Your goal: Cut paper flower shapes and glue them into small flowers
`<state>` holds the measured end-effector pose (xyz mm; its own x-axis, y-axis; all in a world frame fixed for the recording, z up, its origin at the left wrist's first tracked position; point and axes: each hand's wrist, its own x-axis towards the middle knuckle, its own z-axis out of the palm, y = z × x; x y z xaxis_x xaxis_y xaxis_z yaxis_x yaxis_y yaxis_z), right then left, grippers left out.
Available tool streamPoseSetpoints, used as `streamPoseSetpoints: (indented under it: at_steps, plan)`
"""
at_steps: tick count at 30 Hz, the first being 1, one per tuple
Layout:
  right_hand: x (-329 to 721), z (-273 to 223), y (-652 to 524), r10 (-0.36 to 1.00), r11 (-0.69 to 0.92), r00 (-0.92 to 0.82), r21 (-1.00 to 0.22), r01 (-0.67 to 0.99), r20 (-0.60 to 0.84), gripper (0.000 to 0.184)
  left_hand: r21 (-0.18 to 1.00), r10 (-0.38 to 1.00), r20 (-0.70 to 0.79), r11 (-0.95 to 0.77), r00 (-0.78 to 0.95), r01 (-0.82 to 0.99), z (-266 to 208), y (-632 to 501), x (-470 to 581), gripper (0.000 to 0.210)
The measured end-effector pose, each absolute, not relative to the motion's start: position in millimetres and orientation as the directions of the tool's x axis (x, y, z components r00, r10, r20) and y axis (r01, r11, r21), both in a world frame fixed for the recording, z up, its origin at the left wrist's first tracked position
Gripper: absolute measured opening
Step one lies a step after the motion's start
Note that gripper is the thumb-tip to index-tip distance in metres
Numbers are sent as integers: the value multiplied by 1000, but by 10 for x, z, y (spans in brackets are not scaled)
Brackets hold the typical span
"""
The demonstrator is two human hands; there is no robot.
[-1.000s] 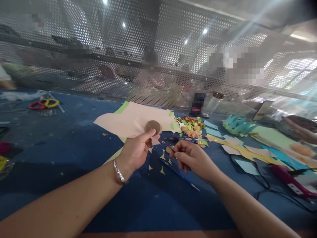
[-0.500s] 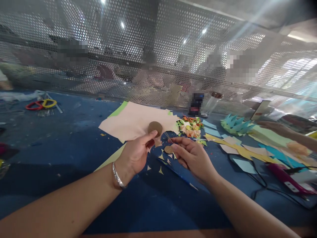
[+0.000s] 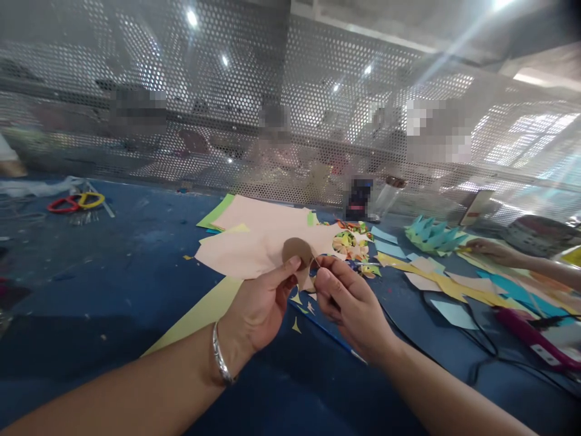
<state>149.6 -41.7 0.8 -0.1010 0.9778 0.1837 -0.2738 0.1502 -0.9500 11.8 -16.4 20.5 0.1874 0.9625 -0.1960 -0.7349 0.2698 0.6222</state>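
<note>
My left hand (image 3: 267, 303), a silver bangle at its wrist, pinches a brown disc (image 3: 297, 249) against a pale pink sheet of paper (image 3: 245, 248). My right hand (image 3: 349, 297) is closed just right of the disc, at the sheet's cut edge. Between its fingers is a thin, tan, pointed thing (image 3: 316, 260) at the disc's rim; its kind is unclear. Below my hands lie small paper offcuts (image 3: 296, 326) and a blue pen-like stick (image 3: 336, 339). A pale yellow sheet (image 3: 195, 315) lies partly under my left forearm.
Scissors with red and yellow handles (image 3: 77, 201) lie far left. Behind my right hand sits a heap of coloured scraps (image 3: 351, 242). Rightward are paper strips (image 3: 431, 272), a blue-green folded-paper piece (image 3: 433, 235), a magenta power strip (image 3: 535, 339), black cables and another person's hand (image 3: 492, 249).
Both my hands have moved closer together, bringing the thin thing to the disc's rim. The pink sheet has shifted toward me, showing another sheet behind. The other person's hand has moved.
</note>
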Motion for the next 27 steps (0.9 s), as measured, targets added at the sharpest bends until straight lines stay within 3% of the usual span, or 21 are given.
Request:
streamPoseSetpoints:
  at_steps: [8,21,27]
  plan:
    - [1496,-8,-419,980,107,-123,-931,-348,159,24,590,962,-201,270,185,-761,234,-185,127,19]
    - [1481,-11,-421,987,91,-92,-922,-376,135,28,577,966,-168,257,196,-775,216,-179,132,35]
    - [1515,4,-416,983,99,-111,-933,-347,146,29,639,972,-93,224,216,-736,199,-140,109,16]
